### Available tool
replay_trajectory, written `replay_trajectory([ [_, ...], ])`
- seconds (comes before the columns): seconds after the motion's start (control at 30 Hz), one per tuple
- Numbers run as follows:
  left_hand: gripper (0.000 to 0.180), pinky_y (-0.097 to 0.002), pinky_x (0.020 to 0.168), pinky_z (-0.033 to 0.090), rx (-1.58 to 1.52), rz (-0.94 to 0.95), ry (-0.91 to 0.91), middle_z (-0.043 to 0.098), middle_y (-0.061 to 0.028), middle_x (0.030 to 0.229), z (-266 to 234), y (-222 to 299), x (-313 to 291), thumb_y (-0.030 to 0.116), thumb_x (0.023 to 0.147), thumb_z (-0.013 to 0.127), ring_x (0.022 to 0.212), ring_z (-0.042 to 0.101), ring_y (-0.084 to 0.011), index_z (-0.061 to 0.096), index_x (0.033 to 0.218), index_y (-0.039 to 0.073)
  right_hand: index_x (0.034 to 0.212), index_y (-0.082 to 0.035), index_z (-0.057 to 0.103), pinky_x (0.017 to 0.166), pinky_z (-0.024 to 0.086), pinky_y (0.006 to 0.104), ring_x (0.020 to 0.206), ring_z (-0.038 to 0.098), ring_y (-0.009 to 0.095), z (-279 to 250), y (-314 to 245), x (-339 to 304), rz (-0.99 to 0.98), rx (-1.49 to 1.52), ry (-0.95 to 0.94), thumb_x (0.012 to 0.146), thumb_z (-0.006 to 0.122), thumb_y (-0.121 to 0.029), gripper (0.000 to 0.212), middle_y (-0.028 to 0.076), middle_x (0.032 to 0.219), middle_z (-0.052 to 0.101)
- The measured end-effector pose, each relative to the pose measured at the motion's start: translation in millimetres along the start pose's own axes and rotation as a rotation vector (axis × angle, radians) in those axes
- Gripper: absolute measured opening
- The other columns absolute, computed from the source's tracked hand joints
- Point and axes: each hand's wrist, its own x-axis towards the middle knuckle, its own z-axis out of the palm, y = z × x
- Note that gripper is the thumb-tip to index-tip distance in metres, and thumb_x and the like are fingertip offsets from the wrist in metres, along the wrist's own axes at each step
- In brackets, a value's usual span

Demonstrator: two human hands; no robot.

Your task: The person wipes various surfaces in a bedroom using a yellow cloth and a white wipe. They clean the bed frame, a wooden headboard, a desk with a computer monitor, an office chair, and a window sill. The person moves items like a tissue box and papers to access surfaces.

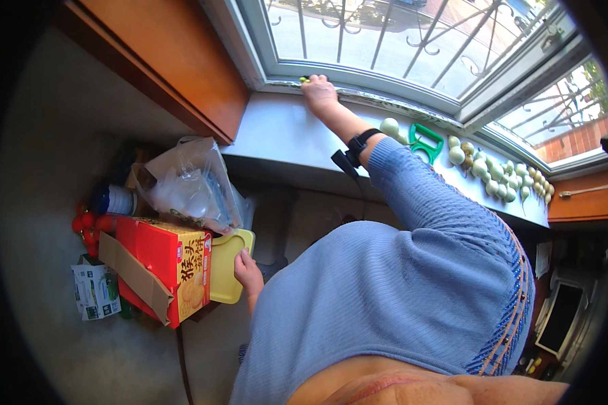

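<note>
My right hand point(319, 93) is stretched out over the window sill to the foot of the window frame. Its fingers are closed round a small yellow-green thing point(305, 80), mostly hidden by the hand. Low at my side, my left hand point(248, 271) grips the edge of a shallow yellow plastic tray point(227, 273), thumb on top. The tray's far part is hidden behind a red and yellow cardboard box point(194, 277). A black band point(362, 140) circles my right wrist, with a dark piece hanging from it.
The grey sill point(277, 125) bears a green-handled tool point(426, 142) and several pale green gourds point(496, 179). A barred window point(385, 40) lies beyond, an orange cabinet point(175, 61) at left. A plastic bag point(189, 182) and a small white carton point(96, 290) flank the red box.
</note>
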Motion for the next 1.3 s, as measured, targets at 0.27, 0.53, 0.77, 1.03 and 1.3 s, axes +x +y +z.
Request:
replay_trajectory([
  [0.27, 0.035, -0.0301, 0.064, 0.049, -0.005, -0.181, 0.097, 0.073, -0.0090, 0.092, -22, -51, -38, 0.027, 0.106, 0.053, 0.070, 0.059, -0.0159, 0.071, 0.111, -0.002, 0.110, -0.010, 0.076, 0.092, 0.057, 0.0411, 0.116, 0.062, 0.032, 34, -88, 67, -0.210, 0.030, -0.034, 0.089, 0.065, -0.015, 0.024, 0.013, 0.119, 0.065],
  [0.53, 0.035, -0.0297, 0.064, 0.049, -0.035, -0.143, 0.101, 0.073, -0.0083, 0.096, -23, -63, -33, 0.027, 0.106, 0.052, 0.071, 0.059, -0.0156, 0.072, 0.113, -0.001, 0.103, -0.019, 0.074, 0.089, 0.050, 0.0407, 0.114, 0.056, 0.028, 82, -109, -23, -0.525, 0.175, 0.040, 0.086, 0.064, -0.022, 0.020, 0.005, 0.114, 0.063],
  [0.77, 0.037, -0.0313, 0.068, 0.050, 0.058, -0.097, -0.084, 0.073, -0.0094, 0.094, -9, -40, 8, 0.029, 0.107, 0.051, 0.073, 0.060, -0.0181, 0.071, 0.110, -0.001, 0.106, -0.016, 0.069, 0.091, 0.049, 0.0422, 0.114, 0.055, 0.028, 55, -20, -151, -0.545, 0.343, 0.191, 0.077, 0.070, -0.015, 0.029, 0.006, 0.112, 0.059],
  [1.03, 0.042, -0.0372, 0.082, 0.056, 0.151, 0.345, -0.413, 0.076, -0.0186, 0.099, 39, 26, 64, 0.033, 0.106, 0.053, 0.089, 0.071, -0.0293, 0.071, 0.103, -0.004, 0.108, -0.011, 0.065, 0.096, 0.050, 0.0433, 0.116, 0.056, 0.033, 12, 106, -308, -0.275, 0.245, 0.312, 0.069, 0.068, -0.005, 0.039, 0.009, 0.120, 0.059],
  [1.3, 0.032, -0.0370, 0.079, 0.055, 0.001, 0.570, -0.436, 0.075, -0.0140, 0.096, 114, 108, 69, 0.030, 0.102, 0.062, 0.085, 0.070, -0.0271, 0.072, 0.104, -0.001, 0.106, -0.013, 0.066, 0.096, 0.050, 0.0416, 0.112, 0.057, 0.031, -22, 209, -431, -0.024, -0.006, 0.240, 0.072, 0.067, -0.005, 0.035, 0.008, 0.116, 0.060],
])
